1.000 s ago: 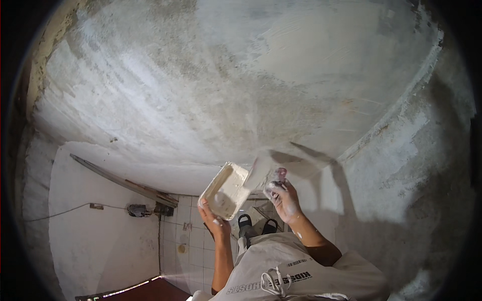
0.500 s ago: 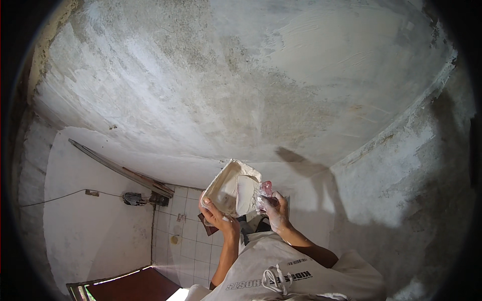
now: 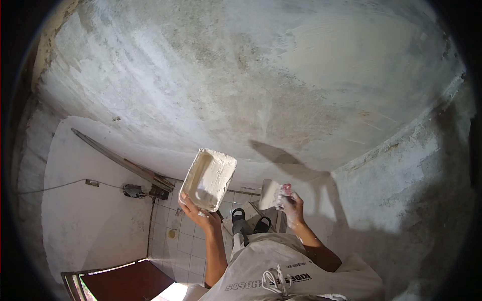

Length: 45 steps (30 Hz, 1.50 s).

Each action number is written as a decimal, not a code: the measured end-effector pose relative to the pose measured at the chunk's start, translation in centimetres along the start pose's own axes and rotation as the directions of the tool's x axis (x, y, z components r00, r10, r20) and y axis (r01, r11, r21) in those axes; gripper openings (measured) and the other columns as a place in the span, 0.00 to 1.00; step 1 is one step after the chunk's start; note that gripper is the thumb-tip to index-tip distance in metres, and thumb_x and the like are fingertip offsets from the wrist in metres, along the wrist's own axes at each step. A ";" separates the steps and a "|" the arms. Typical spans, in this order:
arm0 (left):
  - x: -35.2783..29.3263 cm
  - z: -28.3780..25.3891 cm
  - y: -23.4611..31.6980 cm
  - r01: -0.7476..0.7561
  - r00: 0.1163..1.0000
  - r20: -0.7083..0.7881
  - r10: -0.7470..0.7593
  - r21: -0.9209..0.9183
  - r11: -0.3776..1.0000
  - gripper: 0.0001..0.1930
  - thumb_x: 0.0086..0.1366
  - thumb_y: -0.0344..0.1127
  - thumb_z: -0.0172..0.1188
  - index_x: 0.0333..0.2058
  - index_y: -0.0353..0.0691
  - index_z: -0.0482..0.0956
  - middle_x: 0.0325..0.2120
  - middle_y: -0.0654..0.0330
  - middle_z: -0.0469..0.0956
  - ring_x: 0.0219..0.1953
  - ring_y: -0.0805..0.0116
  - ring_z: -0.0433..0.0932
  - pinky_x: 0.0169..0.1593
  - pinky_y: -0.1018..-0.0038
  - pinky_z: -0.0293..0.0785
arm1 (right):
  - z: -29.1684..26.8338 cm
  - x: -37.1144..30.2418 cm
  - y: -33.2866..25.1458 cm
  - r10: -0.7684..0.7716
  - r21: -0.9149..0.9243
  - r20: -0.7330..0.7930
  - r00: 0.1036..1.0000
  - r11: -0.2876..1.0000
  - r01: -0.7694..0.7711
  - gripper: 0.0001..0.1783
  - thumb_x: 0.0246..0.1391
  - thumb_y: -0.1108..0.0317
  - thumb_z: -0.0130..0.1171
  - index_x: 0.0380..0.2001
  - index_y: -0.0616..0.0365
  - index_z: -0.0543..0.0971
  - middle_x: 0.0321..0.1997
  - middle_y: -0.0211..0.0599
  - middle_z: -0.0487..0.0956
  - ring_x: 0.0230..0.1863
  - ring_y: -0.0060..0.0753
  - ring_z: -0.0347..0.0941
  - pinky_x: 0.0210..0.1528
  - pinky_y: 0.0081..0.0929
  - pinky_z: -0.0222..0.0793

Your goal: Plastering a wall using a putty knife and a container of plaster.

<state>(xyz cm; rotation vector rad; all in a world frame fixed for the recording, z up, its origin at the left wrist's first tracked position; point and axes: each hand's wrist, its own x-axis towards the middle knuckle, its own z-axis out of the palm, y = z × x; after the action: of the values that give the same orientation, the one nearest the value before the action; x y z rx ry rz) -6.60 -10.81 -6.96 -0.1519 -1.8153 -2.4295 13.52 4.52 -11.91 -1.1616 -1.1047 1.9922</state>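
Observation:
My left hand [image 3: 199, 213] grips the lower left corner of a rectangular plastic tub [image 3: 208, 179], its walls and rim coated with cream-white filler paste. The tub tilts so that its inside faces me. To the right of it, my right hand [image 3: 292, 206] is closed round the handle of a putty knife [image 3: 269, 194], whose broad blade points left, apart from the tub. White paste smears the knife's pinkish handle and my right fingers. Ahead stands a grey plaster wall [image 3: 201, 90] with a smoother, paler coated patch [image 3: 351, 50] at upper right.
Long thin boards [image 3: 118, 158] lean at the left wall, near a cable with a dark electrical box [image 3: 133, 190]. White floor tiles [image 3: 188, 243] lie below, with my sandalled feet [image 3: 238, 215] on a raised board. A reddish-brown panel [image 3: 123, 283] is at lower left.
The putty knife has come out of the tub and moved right and slightly down with my right hand. My left hand has shifted the tub left, turning it more upright.

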 end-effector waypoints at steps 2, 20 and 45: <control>0.3 -0.4 0.0 -0.158 0.987 0.070 0.145 0.244 0.957 0.18 0.71 0.44 0.45 0.52 0.39 0.62 0.44 0.54 0.69 0.44 0.66 0.75 0.47 0.71 0.76 | -0.6 0.4 -0.9 0.009 0.158 0.011 1.000 0.987 -0.011 0.10 0.55 0.71 0.55 0.41 0.56 0.71 0.38 0.30 0.76 0.36 0.24 0.74 0.35 0.26 0.72; -1.3 1.1 2.9 0.077 0.954 0.283 -0.101 0.094 0.993 0.18 0.69 0.44 0.53 0.47 0.35 0.74 0.39 0.61 0.75 0.41 0.74 0.71 0.48 0.77 0.66 | 2.9 0.9 -12.0 -0.387 -0.509 0.562 0.731 0.535 0.674 0.20 0.50 0.73 0.56 0.47 0.62 0.69 0.38 0.47 0.78 0.40 0.36 0.76 0.42 0.30 0.70; 0.7 0.8 0.9 0.671 0.561 0.624 -0.544 0.043 0.740 0.19 0.69 0.45 0.50 0.51 0.38 0.73 0.42 0.60 0.76 0.44 0.72 0.74 0.48 0.75 0.71 | 10.9 0.8 -13.5 -0.164 -0.355 0.920 0.356 0.040 0.934 0.14 0.45 0.75 0.59 0.39 0.55 0.80 0.35 0.38 0.80 0.34 0.42 0.78 0.35 0.34 0.74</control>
<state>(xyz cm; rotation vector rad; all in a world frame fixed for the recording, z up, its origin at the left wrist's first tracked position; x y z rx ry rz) -7.20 -10.27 -5.80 -0.4208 -2.1196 -3.3867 4.45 7.83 2.49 0.0681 -2.7757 0.8000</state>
